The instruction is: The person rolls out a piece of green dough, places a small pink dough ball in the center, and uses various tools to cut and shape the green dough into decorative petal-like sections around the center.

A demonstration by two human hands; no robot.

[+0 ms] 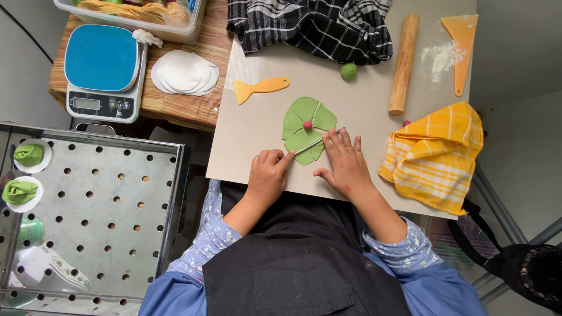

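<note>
A flat round of green dough (304, 120), cut into petal-like sections, lies on the beige board (363, 105). A small pink ball (307, 124) sits at its middle. My left hand (268, 175) pinches the near end of a thin metal blade (309, 146) that lies across the dough's lower edge. My right hand (345, 161) rests flat on the board, its fingertips on the blade's far end and the dough's rim.
A wooden rolling pin (404, 64), orange scrapers (260, 88) (462, 41), a small green dough ball (349, 71), a checked black cloth (310, 26) and a yellow towel (436, 155) surround the dough. To the left stand a scale (102, 70), white paper discs (184, 71) and a perforated steamer tray (105, 222) with folded green dough pieces (28, 154).
</note>
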